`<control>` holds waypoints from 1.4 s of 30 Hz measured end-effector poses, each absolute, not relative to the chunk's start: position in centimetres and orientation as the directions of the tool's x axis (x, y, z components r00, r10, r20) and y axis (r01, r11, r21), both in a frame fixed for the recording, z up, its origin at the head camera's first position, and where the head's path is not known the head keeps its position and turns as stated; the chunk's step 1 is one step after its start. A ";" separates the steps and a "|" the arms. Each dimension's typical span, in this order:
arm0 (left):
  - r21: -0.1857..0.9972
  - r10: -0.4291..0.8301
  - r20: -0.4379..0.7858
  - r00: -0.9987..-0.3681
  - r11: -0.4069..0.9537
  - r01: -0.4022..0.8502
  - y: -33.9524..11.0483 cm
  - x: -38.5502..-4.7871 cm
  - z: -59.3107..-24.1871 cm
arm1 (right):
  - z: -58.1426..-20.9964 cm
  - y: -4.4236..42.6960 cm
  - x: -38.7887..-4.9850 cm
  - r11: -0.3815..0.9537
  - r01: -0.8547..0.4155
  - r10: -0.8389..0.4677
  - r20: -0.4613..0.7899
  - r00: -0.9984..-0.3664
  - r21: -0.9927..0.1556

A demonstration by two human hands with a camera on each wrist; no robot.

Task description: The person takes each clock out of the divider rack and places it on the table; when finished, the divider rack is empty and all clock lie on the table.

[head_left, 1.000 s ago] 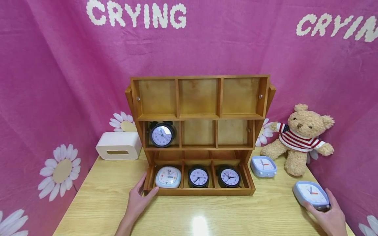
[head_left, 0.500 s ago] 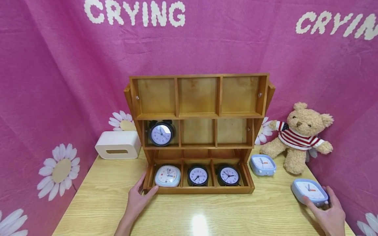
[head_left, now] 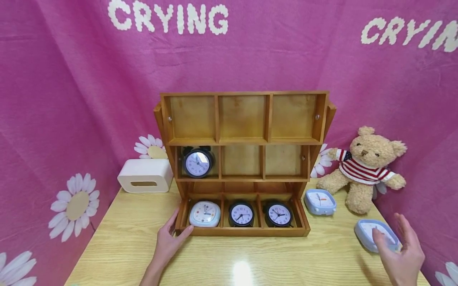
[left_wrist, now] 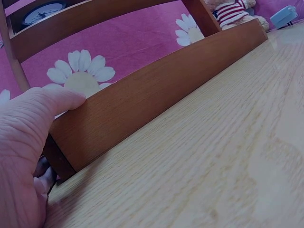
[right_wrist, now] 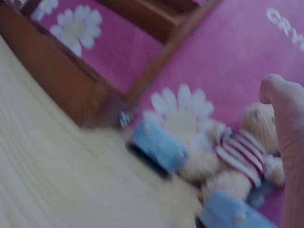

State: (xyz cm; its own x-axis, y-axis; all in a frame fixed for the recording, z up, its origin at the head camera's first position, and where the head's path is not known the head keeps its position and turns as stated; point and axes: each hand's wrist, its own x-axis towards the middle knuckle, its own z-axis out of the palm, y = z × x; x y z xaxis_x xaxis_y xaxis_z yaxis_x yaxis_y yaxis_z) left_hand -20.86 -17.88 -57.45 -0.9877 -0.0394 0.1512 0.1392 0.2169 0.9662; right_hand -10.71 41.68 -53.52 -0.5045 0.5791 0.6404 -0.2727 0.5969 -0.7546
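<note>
At the lower left corner of a wooden shelf, my left hand grips the frame, thumb over the front board and fingers along the side. My right hand hovers just behind a blue alarm clock on the table, fingers apart and holding nothing; it partly hides the clock. A second blue alarm clock stands beside the shelf's right end. In the bottom row sit a pale blue clock and two black clocks, left and right. Another black alarm clock occupies the middle row's left compartment.
A teddy bear in a striped sweater leans on the pink curtain at the right. Left of the shelf stands a white tissue box. Bare wooden table stretches in front. The right wrist view is blurred.
My right hand has let go of the near blue alarm clock and lifted slightly away, its fingers spreading. The clock stays on the table. My left hand keeps its place on the shelf.
</note>
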 end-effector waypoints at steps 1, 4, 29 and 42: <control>0.966 -0.040 0.151 -0.988 0.216 0.139 -17.9 -20.9 -57.5 | -53.1 41.0 -11.0 0.584 -0.304 0.564 0.645 -0.516 -0.753; 0.966 -0.036 0.153 -0.988 0.215 0.142 -18.0 -20.9 -57.5 | -51.9 38.8 -11.9 0.549 -0.420 0.490 0.685 -0.538 -0.723; 0.964 -0.040 0.162 -0.986 0.219 0.149 -17.9 -20.9 -57.6 | -46.9 26.0 -18.6 0.378 -0.718 0.116 0.799 -0.590 -0.585; 0.963 -0.044 0.160 -0.986 0.225 0.146 -18.0 -20.9 -57.7 | -45.0 20.0 -20.0 0.364 -0.658 -0.006 0.704 -0.710 -0.660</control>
